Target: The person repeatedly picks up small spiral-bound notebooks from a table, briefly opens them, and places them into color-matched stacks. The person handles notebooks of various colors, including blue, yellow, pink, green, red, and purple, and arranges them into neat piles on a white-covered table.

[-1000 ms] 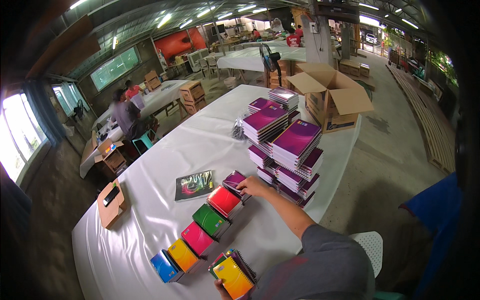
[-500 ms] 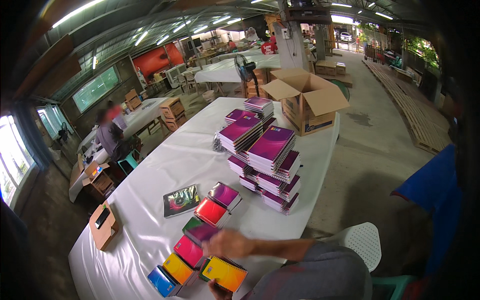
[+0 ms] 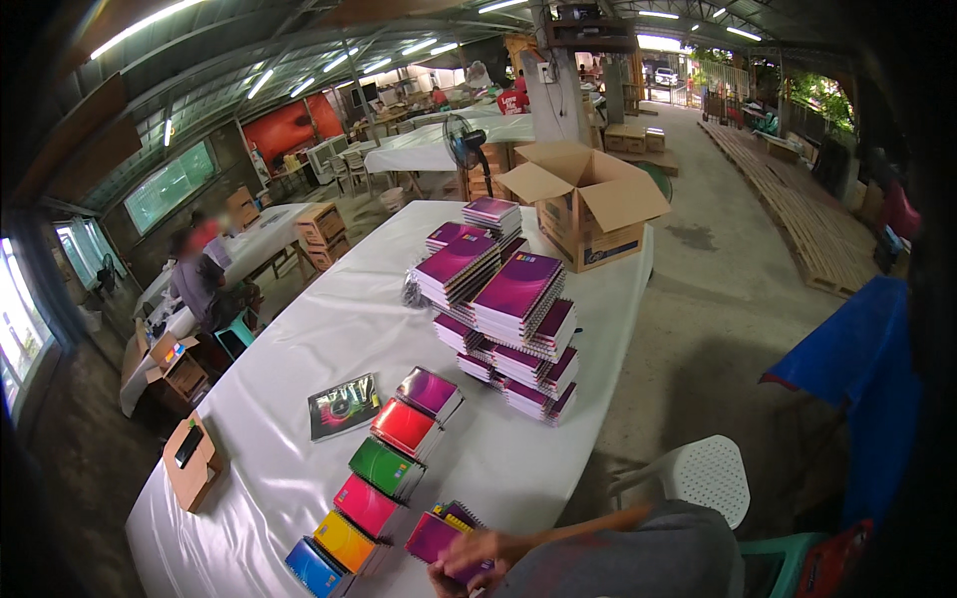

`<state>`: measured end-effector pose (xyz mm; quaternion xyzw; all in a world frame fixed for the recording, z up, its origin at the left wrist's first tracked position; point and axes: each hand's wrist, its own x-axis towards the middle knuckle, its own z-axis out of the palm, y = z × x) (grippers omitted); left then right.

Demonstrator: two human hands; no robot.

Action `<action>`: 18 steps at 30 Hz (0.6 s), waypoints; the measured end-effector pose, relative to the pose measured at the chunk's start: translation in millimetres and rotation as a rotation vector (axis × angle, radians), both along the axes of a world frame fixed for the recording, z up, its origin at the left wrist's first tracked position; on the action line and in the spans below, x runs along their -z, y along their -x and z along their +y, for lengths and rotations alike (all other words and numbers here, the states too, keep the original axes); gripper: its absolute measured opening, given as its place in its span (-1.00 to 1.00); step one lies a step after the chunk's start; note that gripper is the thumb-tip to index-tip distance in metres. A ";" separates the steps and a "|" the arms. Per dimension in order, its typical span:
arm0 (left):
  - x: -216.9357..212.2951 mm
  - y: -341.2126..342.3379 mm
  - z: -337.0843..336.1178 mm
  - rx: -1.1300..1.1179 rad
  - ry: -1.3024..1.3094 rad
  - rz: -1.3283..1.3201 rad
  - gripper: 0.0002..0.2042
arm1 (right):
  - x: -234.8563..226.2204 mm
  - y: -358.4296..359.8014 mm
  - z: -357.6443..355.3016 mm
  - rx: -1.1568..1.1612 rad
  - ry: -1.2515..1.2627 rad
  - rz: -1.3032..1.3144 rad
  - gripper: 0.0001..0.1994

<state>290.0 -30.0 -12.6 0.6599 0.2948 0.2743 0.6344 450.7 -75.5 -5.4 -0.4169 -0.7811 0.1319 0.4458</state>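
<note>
A small stack of spiral notebooks is at the near table edge, with a purple notebook (image 3: 431, 536) on top and a yellow cover edge showing under it. My right hand (image 3: 483, 547) lies over the purple notebook, its fingers closed on it. Below it, my left hand (image 3: 441, 580) grips the stack's near side, mostly hidden at the lower edge. To the left runs a slanting row of notebook piles: blue (image 3: 317, 566), yellow (image 3: 345, 540), pink (image 3: 365, 503), green (image 3: 381, 466), red (image 3: 404, 427) and purple (image 3: 431, 392).
Tall stacks of purple notebooks (image 3: 518, 294) stand farther back, before an open cardboard box (image 3: 588, 224). A dark glossy book (image 3: 343, 406) lies beyond the row. A cardboard piece (image 3: 191, 463) holds a phone (image 3: 188, 447). A white stool (image 3: 706, 480) stands at right; co-workers sit far left.
My right hand has moved from over the row toward me, bringing a purple notebook onto the yellow one at my left hand. The green pile is now uncovered. The view has shifted slightly.
</note>
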 end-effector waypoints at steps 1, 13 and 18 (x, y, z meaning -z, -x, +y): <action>0.1 2.9 0.6 0.016 -0.010 0.006 -0.32 | -17.6 -6.7 0.3 0.177 0.023 0.075 -0.39; -12.4 -11.0 35.7 -0.188 -0.038 -0.237 -0.03 | -9.1 -39.6 33.4 -0.235 0.586 0.767 0.14; 37.4 -28.4 20.7 -0.457 -0.057 -0.381 0.11 | 41.2 -22.2 41.2 -0.115 0.485 0.601 0.01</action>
